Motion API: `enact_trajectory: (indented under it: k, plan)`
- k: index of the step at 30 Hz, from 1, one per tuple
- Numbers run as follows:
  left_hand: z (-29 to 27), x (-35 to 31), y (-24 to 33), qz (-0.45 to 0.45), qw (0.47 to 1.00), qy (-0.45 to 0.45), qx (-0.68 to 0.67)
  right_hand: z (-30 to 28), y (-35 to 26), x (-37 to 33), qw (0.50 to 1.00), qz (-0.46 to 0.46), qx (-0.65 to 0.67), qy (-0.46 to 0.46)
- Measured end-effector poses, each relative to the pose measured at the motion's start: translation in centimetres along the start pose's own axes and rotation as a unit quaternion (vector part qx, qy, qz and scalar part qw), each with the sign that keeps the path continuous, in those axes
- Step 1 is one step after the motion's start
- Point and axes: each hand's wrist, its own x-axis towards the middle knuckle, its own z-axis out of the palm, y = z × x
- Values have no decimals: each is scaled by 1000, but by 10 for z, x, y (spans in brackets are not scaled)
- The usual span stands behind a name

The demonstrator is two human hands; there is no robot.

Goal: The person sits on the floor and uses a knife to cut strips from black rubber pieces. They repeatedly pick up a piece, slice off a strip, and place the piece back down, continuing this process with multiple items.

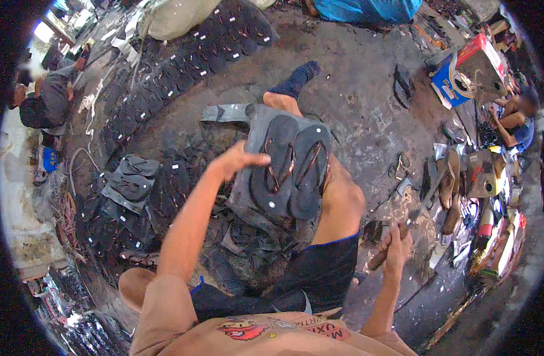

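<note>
Black sandals [281, 159], two, lie on one grey sheet [242, 188]; left grip [235, 163] clasps its left edge, right grip [395, 249] one blurred tool [376, 232].

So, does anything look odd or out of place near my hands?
Yes: the left sandal, by your left hand, seems to point toward you, while the right sandal points away. Their white dots sit at opposite ends, odd for a pair.
</note>
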Motion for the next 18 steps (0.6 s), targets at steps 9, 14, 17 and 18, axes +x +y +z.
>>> enact_trajectory:
  k: [9,14,17,18]
  plan:
    - [15,-150,24,121,975,117,-144,134,-122,6,950,-164,25,-264]
    - [74,-234,74,141,961,219,-92,168,-137,-54,879,-33,191,-435]
    - [102,-264,69,195,947,255,4,155,-161,-103,875,-324,-228,-277]
    - [117,-277,75,208,931,295,60,151,-174,-116,868,-321,-245,-290]
